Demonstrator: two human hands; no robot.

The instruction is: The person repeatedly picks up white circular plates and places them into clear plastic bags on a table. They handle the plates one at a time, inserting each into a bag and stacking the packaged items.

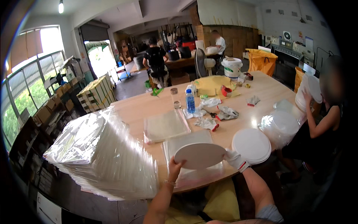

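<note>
Head view, left to right: from where I stand, a tall stack of glossy plastic [100,142] sits on the table [143,106]. Next, the bare left hand [176,167] pinches one edge of a white disc [199,155], tilted above clear bags [185,139]. The gloved right hand [234,159] grips its opposite edge. Beside that lies a disc pile [250,143], then wrapped discs [281,125]; far right, a co-worker [317,128] holds white rounds [311,87].

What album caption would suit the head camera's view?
A bare left hand and a gloved right hand hold a white disc over clear plastic, with a disc pile nearby.
</note>
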